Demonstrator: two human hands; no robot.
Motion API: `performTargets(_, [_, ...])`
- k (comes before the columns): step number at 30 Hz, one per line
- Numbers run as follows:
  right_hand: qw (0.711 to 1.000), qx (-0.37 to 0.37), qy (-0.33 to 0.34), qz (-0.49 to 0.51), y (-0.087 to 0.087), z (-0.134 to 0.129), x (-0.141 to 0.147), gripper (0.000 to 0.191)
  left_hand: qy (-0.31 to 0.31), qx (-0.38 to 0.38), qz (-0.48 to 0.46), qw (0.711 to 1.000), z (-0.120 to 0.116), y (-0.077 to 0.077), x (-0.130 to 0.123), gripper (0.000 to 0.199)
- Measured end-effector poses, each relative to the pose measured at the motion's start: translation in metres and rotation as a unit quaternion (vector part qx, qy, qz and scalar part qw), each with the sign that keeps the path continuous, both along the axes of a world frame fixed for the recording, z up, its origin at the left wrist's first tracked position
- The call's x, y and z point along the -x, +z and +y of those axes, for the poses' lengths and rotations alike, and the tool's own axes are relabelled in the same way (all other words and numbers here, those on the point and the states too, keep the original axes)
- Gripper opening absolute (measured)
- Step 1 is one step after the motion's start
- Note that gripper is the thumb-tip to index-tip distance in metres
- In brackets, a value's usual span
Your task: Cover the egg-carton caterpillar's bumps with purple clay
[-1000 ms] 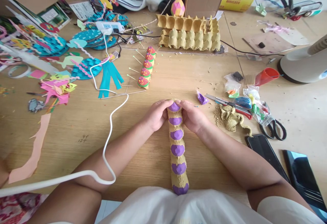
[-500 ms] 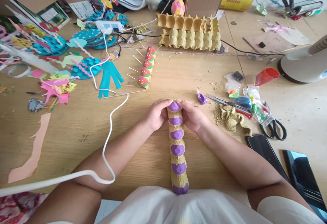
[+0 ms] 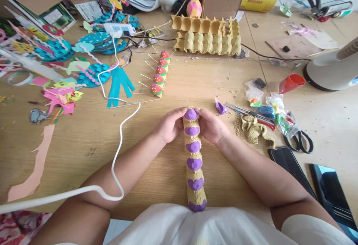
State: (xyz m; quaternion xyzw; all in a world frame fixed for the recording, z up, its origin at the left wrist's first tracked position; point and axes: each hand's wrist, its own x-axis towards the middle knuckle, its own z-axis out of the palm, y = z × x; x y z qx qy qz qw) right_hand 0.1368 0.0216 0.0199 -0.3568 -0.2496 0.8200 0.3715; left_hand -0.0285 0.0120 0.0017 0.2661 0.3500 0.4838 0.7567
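A long egg carton strip [image 3: 192,155] with a purple patch on each bump runs from the table's middle back to my white shirt. My left hand [image 3: 172,125] grips its far end from the left, thumb near the top bump. From the right, my right hand [image 3: 210,125] holds the same end, its thumb against the other side of that bump. The fingers of both hands are partly hidden behind the strip. Just beyond my right hand lies a small bag of purple clay [image 3: 220,107]. Farther off is a finished-looking red, green and yellow caterpillar [image 3: 160,74] with pins along its left.
Egg cartons [image 3: 208,43] stand at the back. On the right lie a utility knife [image 3: 246,114], carton scraps [image 3: 251,128], scissors [image 3: 299,141] and a phone [image 3: 292,168]. A white cable [image 3: 121,133] crosses the left side, passing over my left arm. Paper crafts [image 3: 63,97] crowd the left.
Almost nothing differs. Both hands keep hold of the strip's far end, which sits very slightly higher in the picture.
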Motion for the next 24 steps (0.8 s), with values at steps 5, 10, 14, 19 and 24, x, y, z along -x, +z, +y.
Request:
performTargets(5, [1.0,-0.006,-0.006,-0.001,-0.0035,0.0001,-0.0018,0.034,-0.002,0.0,0.002,1.0,-0.0013,0.0003,-0.0003,0.028])
performTargets(10, [1.0,-0.015,-0.021,-0.006,-0.0056,0.0,-0.0011,0.038,0.008,-0.003,0.003,1.0,-0.0019,0.0008,-0.0015,0.028])
performTargets(14, [1.0,-0.015,-0.017,-0.006,-0.0048,-0.0003,0.0014,0.041,0.005,-0.001,0.0,1.0,-0.0001,-0.0001,-0.0031,0.035])
performTargets(19, [0.999,-0.037,-0.008,-0.003,-0.005,0.001,0.0014,0.044,0.021,0.02,0.001,1.0,0.0035,-0.0043,-0.0024,0.041])
performTargets(24, [0.99,-0.112,-0.013,-0.081,-0.0089,0.0045,-0.0032,0.044,0.03,0.014,0.002,0.999,0.0042,-0.005,-0.0024,0.043])
